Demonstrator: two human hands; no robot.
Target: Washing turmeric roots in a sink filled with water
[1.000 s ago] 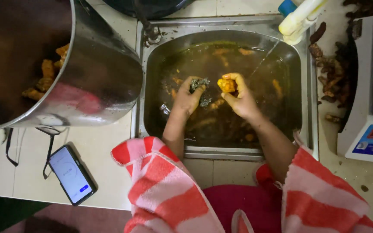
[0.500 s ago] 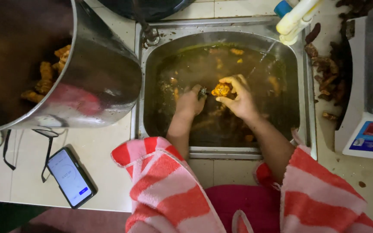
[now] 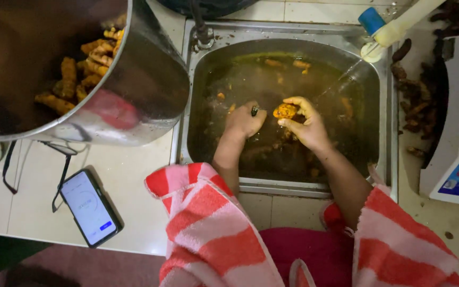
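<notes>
Head view: right hand (image 3: 306,127) grips root (image 3: 285,111) mid-sink (image 3: 389,159).

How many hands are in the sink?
2. The left hand is closed around a small dark tool over the murky water; the right hand beside it pinches an orange root. No others show.

One steel sink (image 3: 288,187) full of murky brown water, one big round steel pot (image 3: 134,90) at the counter's left edge, one black smartphone (image 3: 90,208) near its front edge, one white digital scale (image 3: 455,175) at the right edge. Two hands: the left hand (image 3: 245,119) and the right hand (image 3: 306,125), with one orange root piece (image 3: 285,110). Perhaps a dozen orange pieces (image 3: 81,74) in the pot; dimness blurs the count.
</notes>
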